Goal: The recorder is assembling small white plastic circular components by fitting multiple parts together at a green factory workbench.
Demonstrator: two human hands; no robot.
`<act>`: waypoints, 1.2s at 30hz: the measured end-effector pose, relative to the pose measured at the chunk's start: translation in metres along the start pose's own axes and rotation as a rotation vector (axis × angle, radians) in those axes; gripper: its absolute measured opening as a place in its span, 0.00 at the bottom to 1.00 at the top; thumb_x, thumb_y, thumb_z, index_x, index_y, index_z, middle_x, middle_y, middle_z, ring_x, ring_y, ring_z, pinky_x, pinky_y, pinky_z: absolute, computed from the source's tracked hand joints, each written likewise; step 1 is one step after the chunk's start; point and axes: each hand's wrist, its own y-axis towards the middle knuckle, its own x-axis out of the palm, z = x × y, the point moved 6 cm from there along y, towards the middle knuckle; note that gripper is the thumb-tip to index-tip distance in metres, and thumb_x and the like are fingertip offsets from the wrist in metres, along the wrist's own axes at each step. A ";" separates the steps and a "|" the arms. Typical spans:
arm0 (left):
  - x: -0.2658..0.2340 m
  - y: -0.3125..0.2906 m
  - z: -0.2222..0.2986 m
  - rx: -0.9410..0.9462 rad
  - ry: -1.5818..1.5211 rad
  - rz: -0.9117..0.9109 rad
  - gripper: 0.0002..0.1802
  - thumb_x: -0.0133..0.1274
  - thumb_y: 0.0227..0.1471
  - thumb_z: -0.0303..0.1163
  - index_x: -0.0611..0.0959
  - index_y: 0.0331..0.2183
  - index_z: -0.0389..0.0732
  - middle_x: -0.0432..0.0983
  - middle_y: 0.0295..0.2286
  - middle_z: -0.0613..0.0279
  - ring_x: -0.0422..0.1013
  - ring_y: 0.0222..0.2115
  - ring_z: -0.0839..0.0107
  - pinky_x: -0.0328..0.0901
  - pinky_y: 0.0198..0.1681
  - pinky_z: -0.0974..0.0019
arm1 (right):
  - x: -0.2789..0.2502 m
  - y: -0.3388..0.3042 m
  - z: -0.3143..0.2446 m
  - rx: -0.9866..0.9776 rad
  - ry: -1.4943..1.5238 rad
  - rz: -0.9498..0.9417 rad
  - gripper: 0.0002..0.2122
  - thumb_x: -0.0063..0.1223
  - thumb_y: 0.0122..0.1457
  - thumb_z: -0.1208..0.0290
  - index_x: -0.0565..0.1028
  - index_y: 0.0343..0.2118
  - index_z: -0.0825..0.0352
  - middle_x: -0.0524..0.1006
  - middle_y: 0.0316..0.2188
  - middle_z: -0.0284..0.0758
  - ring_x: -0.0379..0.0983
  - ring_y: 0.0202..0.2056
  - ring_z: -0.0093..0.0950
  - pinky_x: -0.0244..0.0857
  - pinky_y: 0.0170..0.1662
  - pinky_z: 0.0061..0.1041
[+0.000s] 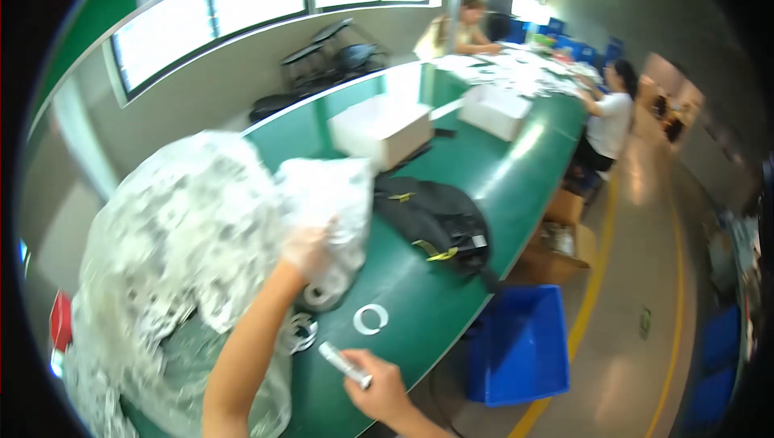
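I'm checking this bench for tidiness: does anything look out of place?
The black fabric bag with yellow trim looks somewhat out of place: a personal-looking item on the green worktable. One flat white ring lies loose, apart from the large clear plastic bag of white pieces.

green table (427, 301), white ring (358, 322), yellow-trimmed black bag (443, 216), blue bin (524, 385)

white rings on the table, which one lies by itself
The white ring on bare green tabletop, just beyond the right hand; other loose rings cluster beside the big plastic bag.
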 end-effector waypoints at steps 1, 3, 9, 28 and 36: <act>-0.080 -0.002 0.043 0.266 -0.407 0.120 0.34 0.52 0.36 0.27 0.72 0.51 0.46 0.73 0.23 0.55 0.71 0.25 0.58 0.66 0.27 0.54 | -0.015 -0.001 0.010 0.043 -0.060 0.034 0.13 0.53 0.48 0.78 0.73 0.39 0.68 0.78 0.28 0.42 0.77 0.30 0.32 0.69 0.34 0.25; -0.102 -0.023 0.041 0.225 -0.375 -0.024 0.32 0.55 0.33 0.27 0.74 0.48 0.50 0.69 0.39 0.50 0.68 0.40 0.52 0.65 0.40 0.53 | -0.009 -0.002 0.011 0.018 -0.010 0.051 0.11 0.50 0.49 0.80 0.73 0.38 0.69 0.78 0.27 0.39 0.77 0.28 0.27 0.69 0.32 0.23; -0.143 -0.074 0.020 0.273 -0.429 0.067 0.31 0.51 0.37 0.16 0.74 0.46 0.51 0.56 0.54 0.45 0.57 0.55 0.51 0.60 0.51 0.53 | 0.005 -0.002 0.008 0.001 0.056 0.019 0.08 0.45 0.52 0.82 0.72 0.36 0.72 0.77 0.24 0.35 0.74 0.24 0.20 0.67 0.27 0.19; -0.140 -0.126 -0.002 -0.381 -1.161 -0.056 0.11 0.60 0.43 0.32 0.82 0.32 0.38 0.77 0.27 0.60 0.73 0.26 0.67 0.65 0.27 0.64 | -0.004 0.000 0.021 0.150 0.498 0.037 0.11 0.42 0.58 0.75 0.68 0.42 0.74 0.76 0.29 0.44 0.75 0.24 0.29 0.69 0.24 0.22; -0.237 -0.232 -0.035 -0.237 -0.843 0.529 0.16 0.61 0.36 0.22 0.84 0.33 0.46 0.77 0.27 0.65 0.72 0.25 0.71 0.66 0.23 0.71 | 0.073 -0.004 -0.010 0.420 0.815 -0.391 0.16 0.42 0.58 0.77 0.63 0.50 0.71 0.75 0.36 0.47 0.77 0.32 0.36 0.73 0.29 0.29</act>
